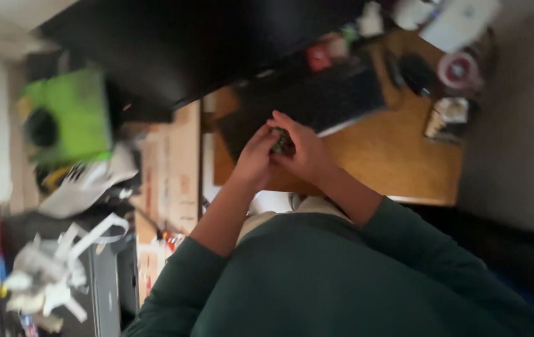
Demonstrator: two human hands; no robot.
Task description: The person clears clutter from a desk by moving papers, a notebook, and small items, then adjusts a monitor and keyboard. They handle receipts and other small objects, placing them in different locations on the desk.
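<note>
Head view, blurred: at frame centre the left hand and right hand close together around a small dark, knobbly object — held above the smooth wooden bench, just below a flat black keyboard.

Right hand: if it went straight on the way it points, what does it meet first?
Likely the black keyboard on the brown wooden desk, just beyond the right hand; blur leaves depth unclear.

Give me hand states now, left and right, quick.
Left hand: closed around a small dark object, sharing the hold.
Right hand: closed on the same small dark object, above the wooden desk. Image blurred; object's kind unclear.
</note>
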